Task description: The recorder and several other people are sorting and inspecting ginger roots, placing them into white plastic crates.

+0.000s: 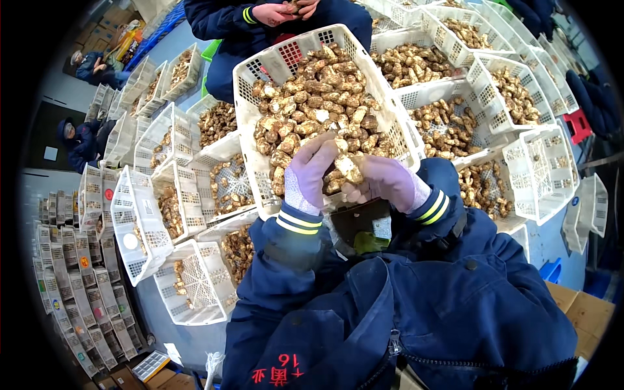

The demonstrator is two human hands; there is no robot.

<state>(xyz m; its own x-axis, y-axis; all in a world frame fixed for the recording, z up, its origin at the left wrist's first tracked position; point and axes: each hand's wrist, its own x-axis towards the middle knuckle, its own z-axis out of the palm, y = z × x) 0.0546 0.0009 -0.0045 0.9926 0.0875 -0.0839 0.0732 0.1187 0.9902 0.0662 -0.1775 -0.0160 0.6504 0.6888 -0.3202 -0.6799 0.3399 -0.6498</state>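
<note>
Floor was crowded with white crates (195, 286) of mushrooms. Left hand (311, 170) and right hand (383, 182), both gloved, fingers curled on one mushroom (349, 168) over the nearest crate (263, 71).

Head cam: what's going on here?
A person in a dark blue jacket works over a white crate heaped with brown mushrooms. Both hands wear pale purple gloves. The left hand and right hand together hold one mushroom at the crate's near edge. More white crates of mushrooms stand all around, and empty ones are stacked at the left. Another person in the same jacket sits across the crate, hands busy too.
</note>
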